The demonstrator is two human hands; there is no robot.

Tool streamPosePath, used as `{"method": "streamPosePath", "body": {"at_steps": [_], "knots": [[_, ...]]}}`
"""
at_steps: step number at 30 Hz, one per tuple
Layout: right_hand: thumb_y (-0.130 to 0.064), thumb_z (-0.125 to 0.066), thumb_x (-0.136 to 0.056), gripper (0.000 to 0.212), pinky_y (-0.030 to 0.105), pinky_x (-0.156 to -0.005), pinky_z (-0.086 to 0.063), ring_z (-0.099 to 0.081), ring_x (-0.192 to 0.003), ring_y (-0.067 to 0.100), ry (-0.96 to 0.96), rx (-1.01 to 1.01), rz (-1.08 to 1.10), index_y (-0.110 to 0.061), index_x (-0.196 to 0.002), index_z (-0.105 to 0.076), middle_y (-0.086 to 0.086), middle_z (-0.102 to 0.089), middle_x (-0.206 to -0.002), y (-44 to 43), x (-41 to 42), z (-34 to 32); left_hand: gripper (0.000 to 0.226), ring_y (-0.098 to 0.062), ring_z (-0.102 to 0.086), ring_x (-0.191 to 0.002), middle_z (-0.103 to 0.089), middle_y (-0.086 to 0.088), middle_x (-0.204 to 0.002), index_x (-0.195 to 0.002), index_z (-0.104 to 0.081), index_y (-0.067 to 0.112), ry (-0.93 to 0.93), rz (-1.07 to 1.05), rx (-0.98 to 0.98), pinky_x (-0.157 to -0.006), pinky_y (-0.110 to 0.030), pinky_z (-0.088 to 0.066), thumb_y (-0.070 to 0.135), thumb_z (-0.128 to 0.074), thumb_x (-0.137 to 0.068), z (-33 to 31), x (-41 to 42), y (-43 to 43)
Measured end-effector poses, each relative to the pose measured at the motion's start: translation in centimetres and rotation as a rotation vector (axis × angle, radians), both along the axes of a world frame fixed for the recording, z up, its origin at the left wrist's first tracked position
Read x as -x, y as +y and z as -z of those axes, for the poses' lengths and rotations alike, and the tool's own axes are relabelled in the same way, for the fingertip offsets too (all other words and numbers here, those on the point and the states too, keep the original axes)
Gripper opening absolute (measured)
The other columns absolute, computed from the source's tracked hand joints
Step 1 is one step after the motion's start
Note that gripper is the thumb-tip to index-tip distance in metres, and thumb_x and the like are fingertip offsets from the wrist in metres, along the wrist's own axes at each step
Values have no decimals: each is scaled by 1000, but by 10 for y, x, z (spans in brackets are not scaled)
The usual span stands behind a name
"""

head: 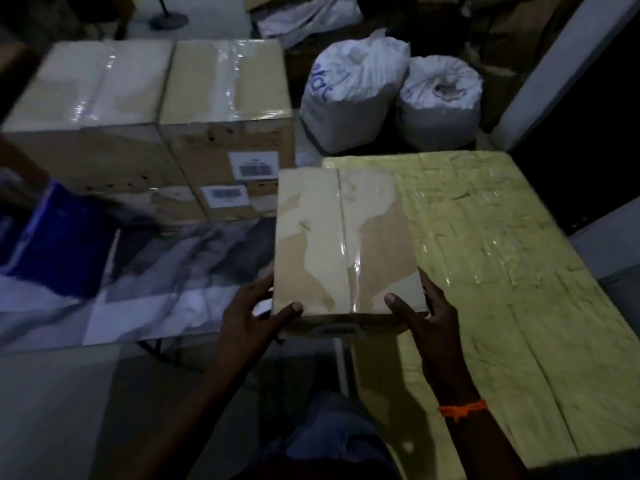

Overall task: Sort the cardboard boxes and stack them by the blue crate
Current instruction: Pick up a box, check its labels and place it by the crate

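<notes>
Head view — cardboard box (343,244) between left grip (254,315) and right grip (427,317)

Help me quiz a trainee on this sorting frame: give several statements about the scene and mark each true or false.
1. The left hand and right hand both grip the small cardboard box. True.
2. The orange band is on the left wrist. False: it is on the right wrist.
3. Two white sacks stand beyond the yellow wrapped surface. True.
4. The blue crate lies to the right of the held box. False: it lies at the left.
5. The large taped boxes carry barcode labels. True.
</notes>
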State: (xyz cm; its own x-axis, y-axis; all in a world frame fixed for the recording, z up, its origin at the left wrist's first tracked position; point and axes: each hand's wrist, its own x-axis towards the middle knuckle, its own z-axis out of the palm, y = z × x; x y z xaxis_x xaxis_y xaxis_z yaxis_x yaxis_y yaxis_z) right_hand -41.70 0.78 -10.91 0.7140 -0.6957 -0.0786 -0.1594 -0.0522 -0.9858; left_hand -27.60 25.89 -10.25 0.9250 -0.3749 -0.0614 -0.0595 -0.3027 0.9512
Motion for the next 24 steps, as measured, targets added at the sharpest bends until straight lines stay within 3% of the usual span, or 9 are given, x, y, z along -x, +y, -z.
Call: {"method": "streamPosePath", "body": {"at_steps": [2, 5, 8, 11, 13, 17, 22, 24], "knots": [[-12, -87, -80, 64, 4, -84, -47, -59, -107, -21, 10, 27, -72, -48, -124, -59, -27, -65, -123, 29, -10, 6, 58, -3, -66, -107, -68, 4, -122, -129, -69, 21, 55, -72, -3, -78, -8, -52, 27, -89, -75, 9, 12, 40], [-12, -89, -78, 62, 15, -83, -55, -68, -107, -2, 64, 9, -192, -36, -128, -64, -2, -69, -128, 67, -28, 19, 51, 7, -65, -105, -71, 15, -119, -127, -69, 26, 132, -147, 22, -79, -8, -53, 21, -85, -79, 14, 31, 88], [-25, -90, -80, 63, 33, -95, -58, -69, -115, 14, 108, 40, -329, -30, -137, -64, -4, -69, -130, 100, -48, 26, 42, 4, -68, -102, -74, 24, -109, -115, -71, 33, 151, -240, 42, -83, -18, -57, 13, -84, -81, 20, 36, 127], [-23, -87, -84, 65, 42, -104, -55, -66, -121, 12, 127, 49, -449, -28, -143, -60, -10, -69, -133, 124, -67, 34, 44, -3, -69, -106, -74, 11, -115, -120, -72, 27, 131, -314, 2, -87, -27, -58, 27, -88, -79, 39, 33, 157], [-19, -85, -86, 64, 41, -106, -54, -65, -123, 11, 152, 51, -512, -27, -143, -59, -11, -69, -133, 131, -75, 38, 50, 1, -67, -105, -71, 10, -119, -125, -70, 26, 141, -359, -44, -83, -18, -56, 27, -88, -79, 51, 32, 169], [-18, -85, -84, 64, 24, -93, -58, -66, -118, 3, 197, 43, -541, -32, -141, -59, -13, -70, -130, 130, -83, 41, 53, 13, -61, -104, -64, 33, -113, -123, -63, 32, 179, -441, -79, -78, -12, -51, 24, -88, -77, 61, 34, 168], [-26, -86, -84, 58, 26, -91, -58, -62, -121, 3, 238, 42, -555, -32, -136, -61, -13, -66, -132, 108, -106, 49, 39, -1, -63, -105, -67, 13, -116, -116, -62, 34, 283, -514, -24, -66, -17, -57, 30, -83, -83, 62, 8, 160], [-23, -85, -84, 54, 17, -84, -56, -61, -117, -3, 236, 36, -545, -30, -133, -63, -12, -65, -131, 100, -127, 44, 46, -10, -66, -109, -69, 6, -120, -124, -63, 29, 280, -526, -39, -71, -25, -58, 43, -81, -84, 59, -9, 160]]}}
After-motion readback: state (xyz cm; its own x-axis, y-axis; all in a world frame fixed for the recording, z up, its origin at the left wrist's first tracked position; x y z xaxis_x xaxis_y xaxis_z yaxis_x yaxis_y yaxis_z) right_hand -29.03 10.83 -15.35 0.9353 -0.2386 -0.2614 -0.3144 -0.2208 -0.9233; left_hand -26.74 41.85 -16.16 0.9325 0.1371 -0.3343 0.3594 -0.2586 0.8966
